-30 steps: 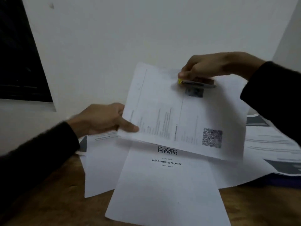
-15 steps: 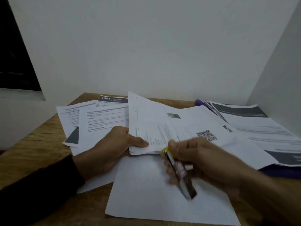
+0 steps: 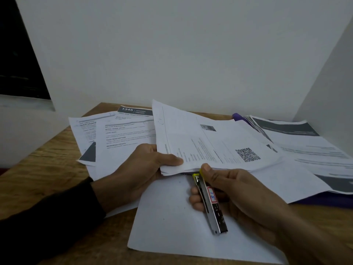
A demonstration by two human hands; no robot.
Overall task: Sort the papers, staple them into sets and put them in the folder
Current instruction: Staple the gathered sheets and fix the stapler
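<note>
My left hand [image 3: 141, 171] grips the near left corner of a thin set of printed papers [image 3: 206, 144] with a QR code, thumb on top, holding it just above the table. My right hand [image 3: 235, 194] holds a slim metal stapler [image 3: 210, 202] with a yellow tip and a red-framed label. The stapler's yellow tip sits at the near edge of the held set, right of my left thumb. A purple folder [image 3: 324, 199] lies at the right under loose sheets, mostly hidden.
Loose printed sheets [image 3: 122, 138] spread over the wooden table [image 3: 44, 169] at the left and back. A blank white sheet [image 3: 172, 222] lies under my hands. More dark-banded pages [image 3: 309, 144] cover the right side. White walls close the back and right.
The held set came down from in front of the wall to just above the table. My right hand left the set's top edge and brought the stapler to its near edge.
</note>
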